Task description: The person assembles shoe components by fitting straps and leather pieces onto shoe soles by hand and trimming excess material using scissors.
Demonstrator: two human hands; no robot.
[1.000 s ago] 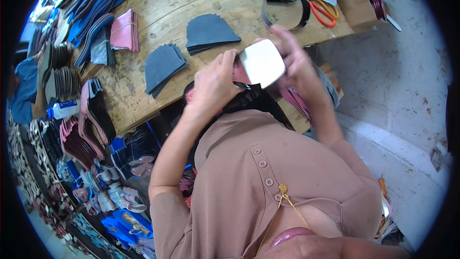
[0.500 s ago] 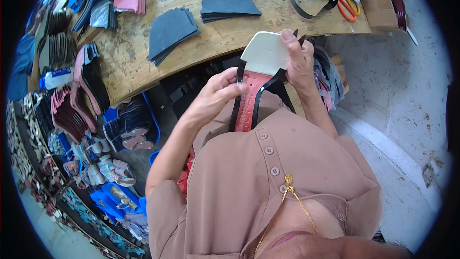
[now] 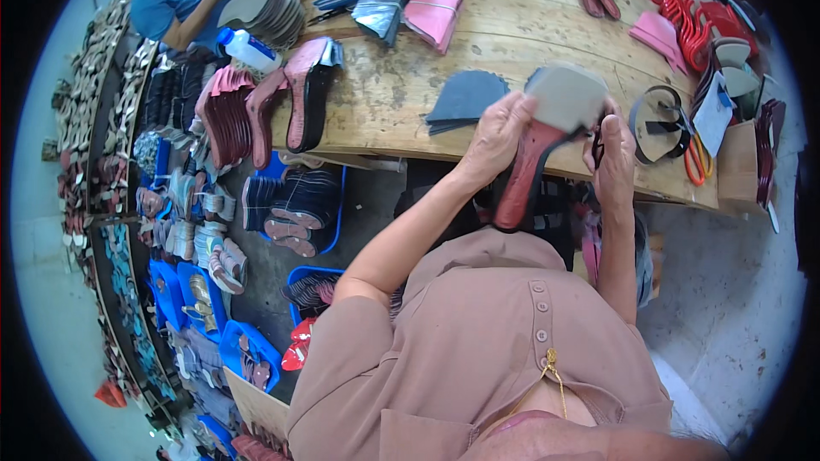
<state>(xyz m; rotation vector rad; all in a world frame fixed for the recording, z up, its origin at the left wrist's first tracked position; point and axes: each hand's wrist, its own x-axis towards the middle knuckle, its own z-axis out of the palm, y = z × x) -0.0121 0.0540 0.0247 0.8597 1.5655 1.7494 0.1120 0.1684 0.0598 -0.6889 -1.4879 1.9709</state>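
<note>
We hold a sandal sole [image 3: 536,154] over the near edge of the wooden surface [image 3: 401,94]: our left hand [image 3: 495,132] closes its grip on the toe end under a grey insole piece [image 3: 565,96], and our right hand [image 3: 613,154] pinches its black strap; the piece seems only partly seated, with pressing left. A stack of grey cut pieces [image 3: 465,101] waits beside. The fingertips and joint stay hidden
</note>
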